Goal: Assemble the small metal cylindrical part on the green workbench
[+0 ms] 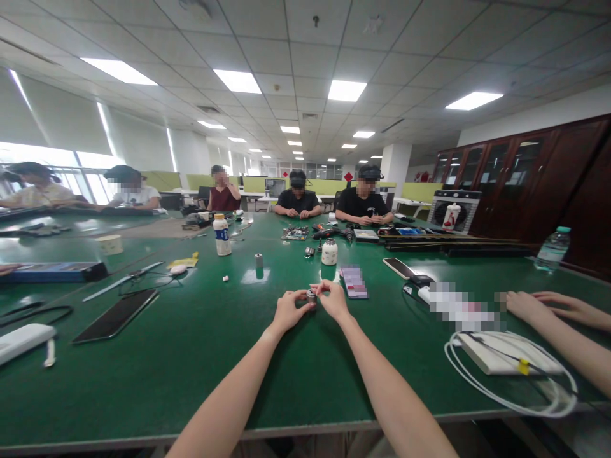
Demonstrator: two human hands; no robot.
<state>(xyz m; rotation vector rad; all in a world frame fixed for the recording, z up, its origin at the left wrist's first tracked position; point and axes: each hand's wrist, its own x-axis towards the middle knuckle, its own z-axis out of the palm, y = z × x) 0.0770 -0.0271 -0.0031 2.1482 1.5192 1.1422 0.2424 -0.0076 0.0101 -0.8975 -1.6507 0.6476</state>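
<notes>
A small grey metal cylinder [311,298] stands upright on the green table, held between the thumb and fingers of my left hand [289,310]. My right hand [333,299] is closed in a pinch at the cylinder's top edge; whatever lies between those fingertips is too small to make out. Farther up the table stands a similar grey cylinder [259,261], apart from both hands. A white patterned jar [329,252] is beyond my hands, and just right of them lies a phone-like flat item [354,282], partly blurred out.
A white bottle [222,235], a dark tablet [117,316] and a tiny white piece [226,278] are to the left. On the right are a phone [399,268], a coiled white cable [539,412] and another person's hands [539,305]. Circuit board [294,233] and tools lie ahead.
</notes>
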